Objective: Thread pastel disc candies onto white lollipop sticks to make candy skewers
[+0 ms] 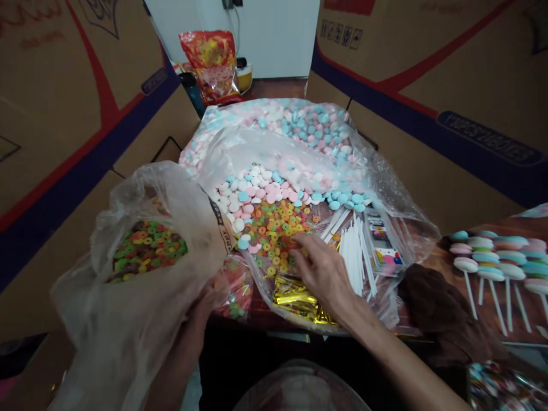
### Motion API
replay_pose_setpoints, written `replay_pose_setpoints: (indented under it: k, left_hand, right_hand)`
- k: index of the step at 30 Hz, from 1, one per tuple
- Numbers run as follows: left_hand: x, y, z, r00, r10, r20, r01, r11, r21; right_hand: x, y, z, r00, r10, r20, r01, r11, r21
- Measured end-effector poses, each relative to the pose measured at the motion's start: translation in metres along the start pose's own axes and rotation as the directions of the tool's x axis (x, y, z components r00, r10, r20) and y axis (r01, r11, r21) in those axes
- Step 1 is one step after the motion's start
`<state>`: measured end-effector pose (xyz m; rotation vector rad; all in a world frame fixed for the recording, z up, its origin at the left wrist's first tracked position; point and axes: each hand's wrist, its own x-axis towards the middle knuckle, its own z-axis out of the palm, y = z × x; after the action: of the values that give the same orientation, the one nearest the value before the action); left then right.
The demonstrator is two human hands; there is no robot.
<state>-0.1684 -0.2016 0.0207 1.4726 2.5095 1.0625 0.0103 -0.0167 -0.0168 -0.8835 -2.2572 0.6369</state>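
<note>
My left hand (209, 297) is at the near side of a large translucent plastic bag (141, 302), gripping it from below; the film covers part of the fingers. Inside the bag lie many small ring candies (149, 245) in green, orange, yellow and red. My right hand (321, 271) rests with loosely curved, parted fingers on the edge of a loose pile of the same ring candies (278, 228). Behind that pile spread pink, white and blue button-shaped candies (257, 191). Gold twist ties (295, 299) lie beneath my right hand, and white sticks (355, 254) are beside it.
Tall cardboard boxes (428, 131) wall in both sides. At right stand finished-looking candy lollipops (488, 257) on sticks, near a brown cloth (436, 302). A red candy packet (214, 68) is at the back. Clear plastic film (385, 177) covers more button candies.
</note>
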Motion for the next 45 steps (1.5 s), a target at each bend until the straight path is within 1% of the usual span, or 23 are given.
replay_pose_setpoints:
  k: [2, 3, 4, 5, 7, 8, 10, 11, 13, 15, 16, 17, 19, 22, 24, 27, 29, 31, 34, 37, 40, 42, 45]
  left_hand:
    - [-0.007, 0.024, 0.001, 0.991, 0.127, -0.033, -0.127, 0.992, -0.015]
    - [-0.008, 0.037, 0.006, 0.963, 0.265, -0.036, -0.267, 0.963, -0.040]
    - [-0.008, 0.049, 0.014, 0.923, 0.384, 0.015, -0.381, 0.920, -0.090]
    - [-0.005, 0.059, 0.024, 0.897, 0.440, 0.046, -0.430, 0.891, -0.147]
    - [0.009, 0.073, 0.051, 0.895, 0.435, 0.102, -0.405, 0.886, -0.225]
    - [0.020, 0.077, 0.064, 0.907, 0.408, 0.104, -0.376, 0.895, -0.239]
    - [0.046, 0.078, 0.089, 0.935, 0.336, 0.109, -0.317, 0.934, -0.165]
    - [0.060, 0.078, 0.099, 0.946, 0.305, 0.109, -0.293, 0.949, -0.113]
    - [0.086, 0.077, 0.113, 0.962, 0.237, 0.133, -0.239, 0.971, -0.003]
    - [0.107, 0.079, 0.123, 0.949, 0.218, 0.227, -0.248, 0.962, 0.114]
    - [0.114, 0.081, 0.127, 0.939, 0.210, 0.274, -0.263, 0.949, 0.174]
    - [0.119, 0.084, 0.132, 0.925, 0.204, 0.320, -0.285, 0.930, 0.232]
    - [0.125, 0.090, 0.140, 0.895, 0.199, 0.399, -0.338, 0.887, 0.315]
    - [0.126, 0.096, 0.152, 0.850, 0.219, 0.479, -0.401, 0.859, 0.319]
    - [0.127, 0.094, 0.157, 0.838, 0.233, 0.493, -0.404, 0.872, 0.276]
    - [0.131, 0.086, 0.159, 0.842, 0.242, 0.483, -0.379, 0.902, 0.209]
    - [0.133, 0.080, 0.157, 0.848, 0.242, 0.472, -0.360, 0.916, 0.178]
    - [0.134, 0.077, 0.154, 0.856, 0.234, 0.461, -0.342, 0.925, 0.167]
    - [0.133, 0.079, 0.148, 0.871, 0.205, 0.446, -0.315, 0.931, 0.187]
    - [0.135, 0.089, 0.149, 0.874, 0.199, 0.443, -0.317, 0.925, 0.209]
    - [0.143, 0.106, 0.163, 0.871, 0.247, 0.424, -0.349, 0.920, 0.182]
    - [0.150, 0.120, 0.181, 0.858, 0.294, 0.422, -0.373, 0.921, 0.117]
    - [0.157, 0.136, 0.213, 0.861, 0.304, 0.407, -0.362, 0.929, 0.073]
  right_hand:
    - [-0.001, 0.023, -0.005, 0.997, 0.076, 0.007, -0.075, 0.993, -0.090]
    - [-0.002, 0.030, -0.007, 0.996, 0.093, 0.017, -0.091, 0.990, -0.112]
    - [-0.004, 0.035, -0.009, 0.995, 0.100, 0.022, -0.097, 0.989, -0.114]
    - [-0.006, 0.037, -0.010, 0.994, 0.102, 0.025, -0.099, 0.989, -0.107]
    - [-0.013, 0.038, -0.012, 0.995, 0.091, 0.028, -0.089, 0.994, -0.071]
    - [-0.016, 0.038, -0.014, 0.996, 0.087, 0.020, -0.086, 0.995, -0.058]
    - [-0.024, 0.041, -0.020, 0.995, 0.098, -0.022, -0.100, 0.992, -0.080]
    - [-0.028, 0.044, -0.024, 0.991, 0.121, -0.058, -0.128, 0.984, -0.123]
    - [-0.036, 0.055, -0.033, 0.968, 0.197, -0.158, -0.233, 0.939, -0.254]
    - [-0.042, 0.066, -0.043, 0.934, 0.270, -0.235, -0.343, 0.865, -0.367]
    - [-0.044, 0.070, -0.047, 0.920, 0.302, -0.251, -0.383, 0.831, -0.403]
    - [-0.045, 0.073, -0.049, 0.910, 0.332, -0.247, -0.410, 0.807, -0.425]
    - [-0.045, 0.074, -0.048, 0.898, 0.396, -0.191, -0.439, 0.774, -0.457]
    - [-0.040, 0.069, -0.039, 0.880, 0.458, -0.127, -0.460, 0.751, -0.473]
    - [-0.036, 0.068, -0.033, 0.880, 0.460, -0.121, -0.468, 0.790, -0.397]
    - [-0.032, 0.071, -0.031, 0.863, 0.493, -0.110, -0.505, 0.847, -0.163]
    - [-0.031, 0.075, -0.034, 0.835, 0.544, -0.086, -0.548, 0.835, -0.035]
    - [-0.030, 0.077, -0.039, 0.813, 0.579, -0.064, -0.578, 0.815, 0.040]
    - [-0.031, 0.075, -0.045, 0.801, 0.594, -0.068, -0.589, 0.804, 0.084]
    - [-0.034, 0.072, -0.043, 0.801, 0.593, -0.085, -0.578, 0.802, 0.152]
    - [-0.037, 0.070, -0.035, 0.799, 0.587, -0.131, -0.555, 0.803, 0.215]
    - [-0.039, 0.069, -0.031, 0.796, 0.582, -0.164, -0.545, 0.808, 0.224]
    - [-0.040, 0.068, -0.029, 0.785, 0.592, -0.182, -0.543, 0.799, 0.258]
